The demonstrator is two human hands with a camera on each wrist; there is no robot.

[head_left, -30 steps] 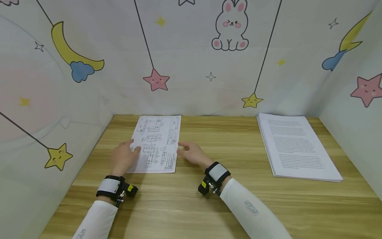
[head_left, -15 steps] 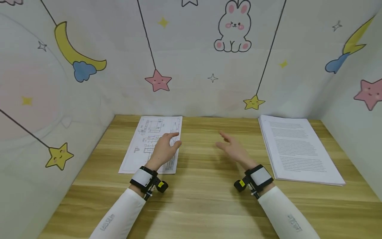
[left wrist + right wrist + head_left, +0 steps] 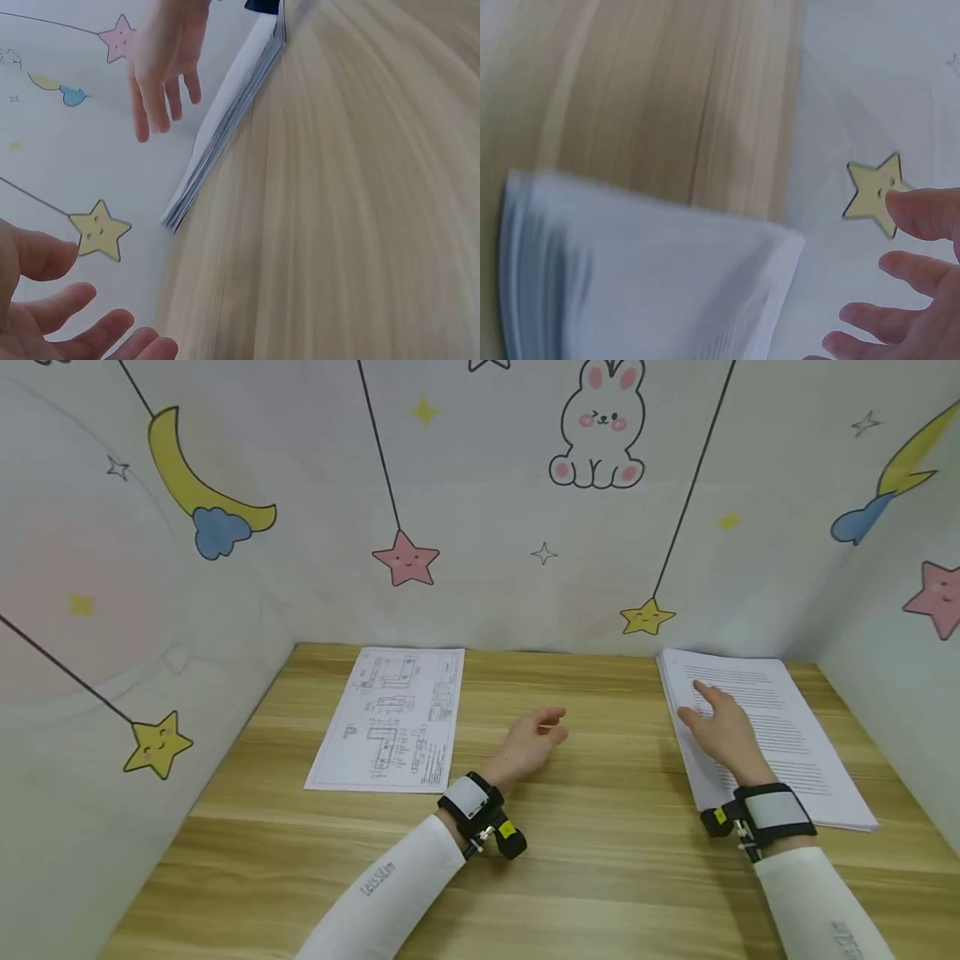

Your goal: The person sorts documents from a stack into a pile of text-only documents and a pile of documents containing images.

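A thick stack of printed paper lies at the right of the table, lines of text on its top sheet. Over its left part hovers my right hand, fingers spread and holding nothing. In the right wrist view the stack shows many layered edges, with the fingers apart from it. My left hand is above the middle of the table, its fingers loosely bent around nothing. Left of it a sheet with technical drawings lies flat.
The wooden table ends at a back wall of white cloth printed with stars, a moon and a rabbit. Similar cloth walls stand at left and right. Both wrists carry strapped cameras.
Both hands have left the drawing sheet and moved right, the right one reaching over the paper stack and the left one to mid-table. The sheet stays in place.
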